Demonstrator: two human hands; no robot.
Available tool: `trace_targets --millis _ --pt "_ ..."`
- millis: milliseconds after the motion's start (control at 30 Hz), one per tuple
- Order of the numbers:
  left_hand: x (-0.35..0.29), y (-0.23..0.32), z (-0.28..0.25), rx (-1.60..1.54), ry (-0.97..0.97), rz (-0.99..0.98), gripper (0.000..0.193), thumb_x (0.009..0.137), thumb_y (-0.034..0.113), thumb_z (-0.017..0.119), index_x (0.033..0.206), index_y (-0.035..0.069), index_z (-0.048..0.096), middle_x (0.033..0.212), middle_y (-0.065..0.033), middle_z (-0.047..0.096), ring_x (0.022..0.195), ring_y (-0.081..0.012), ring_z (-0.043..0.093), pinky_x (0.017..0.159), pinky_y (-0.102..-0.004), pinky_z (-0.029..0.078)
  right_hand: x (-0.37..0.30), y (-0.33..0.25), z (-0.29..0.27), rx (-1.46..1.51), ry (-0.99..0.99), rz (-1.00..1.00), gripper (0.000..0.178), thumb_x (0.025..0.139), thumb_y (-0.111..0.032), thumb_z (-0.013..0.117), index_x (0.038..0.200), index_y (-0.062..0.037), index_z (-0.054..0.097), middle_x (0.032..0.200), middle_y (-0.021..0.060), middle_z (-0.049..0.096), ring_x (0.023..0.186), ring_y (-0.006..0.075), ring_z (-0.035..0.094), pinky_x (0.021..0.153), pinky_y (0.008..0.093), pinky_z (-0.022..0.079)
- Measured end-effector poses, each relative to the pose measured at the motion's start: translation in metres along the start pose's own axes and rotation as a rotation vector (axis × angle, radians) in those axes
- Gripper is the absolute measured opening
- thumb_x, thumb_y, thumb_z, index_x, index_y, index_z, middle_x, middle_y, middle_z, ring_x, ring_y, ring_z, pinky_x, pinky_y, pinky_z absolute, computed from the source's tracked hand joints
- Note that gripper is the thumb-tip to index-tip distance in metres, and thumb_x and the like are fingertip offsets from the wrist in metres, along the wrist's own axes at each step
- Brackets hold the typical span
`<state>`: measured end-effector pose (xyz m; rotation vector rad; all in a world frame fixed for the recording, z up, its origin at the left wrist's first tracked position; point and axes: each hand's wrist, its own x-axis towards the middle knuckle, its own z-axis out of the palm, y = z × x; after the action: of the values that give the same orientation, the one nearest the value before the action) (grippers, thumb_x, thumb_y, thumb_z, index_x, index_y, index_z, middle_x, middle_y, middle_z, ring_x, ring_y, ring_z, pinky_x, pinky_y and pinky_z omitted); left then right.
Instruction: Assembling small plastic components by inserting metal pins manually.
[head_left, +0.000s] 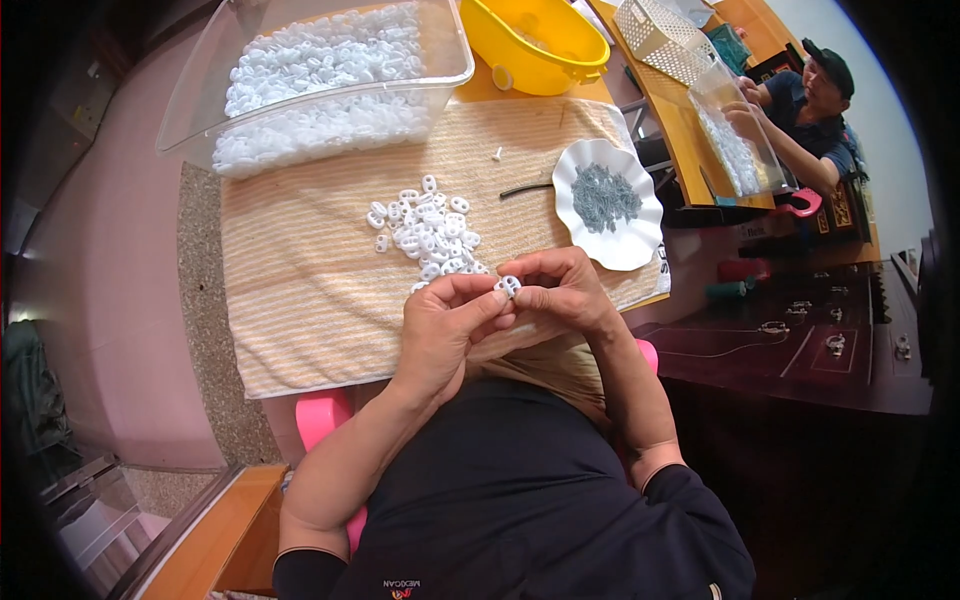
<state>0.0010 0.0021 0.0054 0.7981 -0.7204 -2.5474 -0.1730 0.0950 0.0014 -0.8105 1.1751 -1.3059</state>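
Both hands meet over the near edge of the desk [640, 100], pinching one small white plastic ring piece [510, 286] between them. Left hand [445, 325] is curled, thumb and forefinger closed on the left side of the piece; right hand [562, 290] is curled the same way, fingertips closed on its right side, so the two hands touch at the piece. Can't tell if anything smaller is held along with it. Just beyond the hands, a loose pile of white ring pieces [428, 228] lies on a striped beige towel [300, 280] that covers the desk; the nearest ones sit almost against the left fingers. Beyond the right hand and a bit to its right, a white scalloped dish [635, 240] holds a heap of small grey metal bits [605, 197]; the dish sits on the towel's right edge. A thin dark stick [525, 188] lies between the pile and the dish, and one tiny white bit [496, 154] farther out. Far beyond the left hand, a clear plastic tub [190, 130] full of white ring pieces rests on the towel's far edge. Beyond that, to the right, a yellow basin [540, 45]. Well off to the right, another person [810, 110] sits at a second desk with a clear bin [740, 140] and a white basket [660, 35]. Pink stool [320, 415] shows under the left forearm.
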Motion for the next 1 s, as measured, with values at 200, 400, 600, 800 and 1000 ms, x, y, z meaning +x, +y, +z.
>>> trace_targets --millis 200,400,600,800,1000 --pt "0.0004 0.0002 -0.0009 -0.015 0.003 -0.008 0.014 0.085 0.001 0.066 0.098 -0.004 0.064 0.09 -0.011 0.068 0.075 -0.0145 0.066 0.071 -0.024 0.056 0.0009 0.0027 -0.0024 -0.013 -0.001 0.002 0.03 0.084 0.001 0.067 0.113 0.0051 0.063 0.101 0.0101 0.068 0.089 0.014 0.065 0.08 0.0252 0.053" --pt "0.0007 0.0005 -0.0017 -0.014 0.02 -0.03 0.015 0.084 -0.003 0.065 0.098 -0.004 0.062 0.09 -0.0132 0.068 0.074 -0.0172 0.066 0.069 -0.0268 0.057 0.0009 0.0041 -0.0027 -0.02 0.005 -0.007 0.03 0.082 0.003 0.068 0.111 0.0048 0.064 0.101 0.0107 0.068 0.089 0.014 0.065 0.079 0.0252 0.053" --pt "-0.0009 -0.0006 -0.0025 0.003 0.013 -0.02 0.013 0.085 0.0 0.067 0.097 -0.004 0.064 0.087 -0.012 0.068 0.075 -0.0156 0.066 0.07 -0.0253 0.056 -0.0004 0.0032 0.003 0.068 0.011 0.035 0.027 0.081 0.004 0.068 0.109 0.0046 0.064 0.1 0.0107 0.068 0.089 0.014 0.065 0.077 0.025 0.053" --pt "0.001 0.0002 -0.0035 -0.032 -0.004 -0.043 0.015 0.085 0.0 0.067 0.099 -0.003 0.064 0.089 -0.0121 0.068 0.076 -0.0158 0.066 0.071 -0.0258 0.057 -0.0004 0.002 0.005 0.048 0.032 0.002 0.023 0.086 0.003 0.064 0.109 0.0052 0.063 0.094 0.0114 0.068 0.083 0.0155 0.067 0.075 0.0263 0.055" --pt "0.0022 0.0012 -0.0055 -0.072 -0.036 -0.064 0.015 0.085 0.002 0.067 0.1 -0.002 0.065 0.092 -0.0108 0.068 0.077 -0.0153 0.066 0.072 -0.0253 0.057 -0.0009 0.0046 0.004 0.069 0.052 -0.01 0.027 0.083 -0.001 0.068 0.109 0.0046 0.064 0.1 0.0107 0.068 0.089 0.0141 0.065 0.079 0.0259 0.053"
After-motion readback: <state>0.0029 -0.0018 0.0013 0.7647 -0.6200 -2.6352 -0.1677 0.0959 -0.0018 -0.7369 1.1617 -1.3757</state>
